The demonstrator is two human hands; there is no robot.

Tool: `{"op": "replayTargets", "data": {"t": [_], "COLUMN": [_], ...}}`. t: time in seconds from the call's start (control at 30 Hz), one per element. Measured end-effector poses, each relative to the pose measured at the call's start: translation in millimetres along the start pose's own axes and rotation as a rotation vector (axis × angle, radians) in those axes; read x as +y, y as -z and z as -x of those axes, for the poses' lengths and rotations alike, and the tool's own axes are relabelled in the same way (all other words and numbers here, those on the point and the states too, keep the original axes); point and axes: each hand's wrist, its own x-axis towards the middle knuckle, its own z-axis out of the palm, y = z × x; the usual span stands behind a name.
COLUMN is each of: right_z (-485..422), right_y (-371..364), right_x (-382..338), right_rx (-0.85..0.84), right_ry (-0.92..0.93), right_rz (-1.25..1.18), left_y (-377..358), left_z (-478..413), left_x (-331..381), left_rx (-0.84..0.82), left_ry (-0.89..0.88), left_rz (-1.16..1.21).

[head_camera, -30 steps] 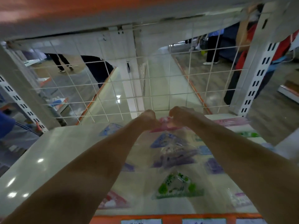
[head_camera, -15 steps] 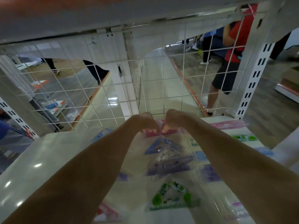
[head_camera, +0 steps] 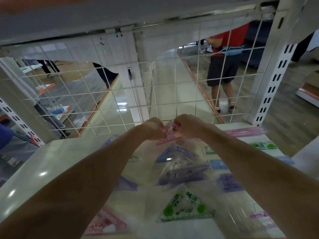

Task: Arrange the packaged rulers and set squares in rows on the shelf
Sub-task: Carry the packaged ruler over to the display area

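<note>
Shop: slotted shelving (head_camera: 276, 80), packaged stationery (head_camera: 187, 209)

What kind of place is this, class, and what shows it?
Probably a stationery shop aisle: a white display shelf with a wire-mesh back, a slotted upright, and packaged set squares laid out on it.

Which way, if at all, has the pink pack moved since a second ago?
No. The pink pack stays at the foot of the wire mesh, behind the blue set square, pinched by left hand and right hand; only the view shifted.
</note>
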Motion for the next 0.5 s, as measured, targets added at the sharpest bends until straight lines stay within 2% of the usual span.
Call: {"op": "replayTargets", "data": {"t": [0.17, 0.33, 0.5], "right_z": [1, -5, -4], "right_y": [8, -2, 4], "right_x": [-1, -2, -7], "right_rx": [-0.086, -0.100, -0.101], "right_ry": [-0.040, -0.159, -0.193], "right_rz": [-0.069, -0.038, -0.030], "left_y": [3, -5, -12], "left_z": [-6, -6, -13], "left_x": [-3, 3, 5], "left_rx": [-0.030, -0.052, -0.029], "left_ry": [0.066, 0.097, 0.104], "left_rz": [0.056, -0.091, -0.101]}}
